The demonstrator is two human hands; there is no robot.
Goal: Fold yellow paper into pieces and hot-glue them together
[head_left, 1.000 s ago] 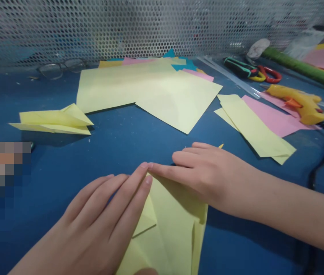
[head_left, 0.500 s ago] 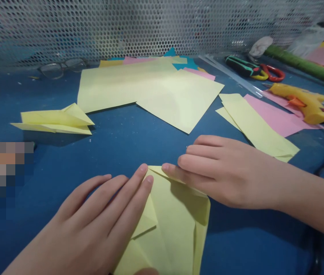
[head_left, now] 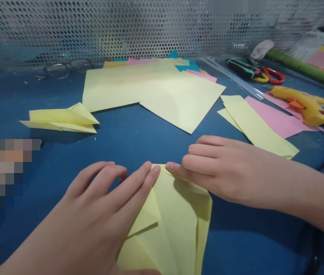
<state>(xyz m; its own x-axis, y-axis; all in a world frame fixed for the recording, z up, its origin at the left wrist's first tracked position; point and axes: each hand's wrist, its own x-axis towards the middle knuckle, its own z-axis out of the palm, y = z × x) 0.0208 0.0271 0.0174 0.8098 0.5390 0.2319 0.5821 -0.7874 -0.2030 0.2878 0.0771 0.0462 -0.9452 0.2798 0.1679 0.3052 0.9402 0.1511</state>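
Note:
A partly folded sheet of yellow paper (head_left: 177, 229) lies in front of me, with creases and a loose flap on its left side. My left hand (head_left: 101, 206) rests on its left part, fingers stretched out. Its index and middle fingertips press near the top corner, and the thumb lies low on the sheet. Over the upper right edge, my right hand (head_left: 222, 172) has its index finger along the fold and the other fingers curled. Its thumb is hidden. A folded yellow paper plane (head_left: 61, 119) sits further left on the blue table (head_left: 122, 139).
Large yellow sheets (head_left: 162, 91) lie behind my hands. To the right are a folded yellow strip (head_left: 259, 124), pink paper (head_left: 273, 118), a yellow glue gun (head_left: 302, 103) with black cord, and scissors (head_left: 273, 75). Glasses (head_left: 67, 68) lie by the perforated panel (head_left: 150, 30).
My left fingertips have slid slightly up and right toward the paper's top corner, and the outer fingers are more bent. The right hand stays on the fold. The view has shifted slightly.

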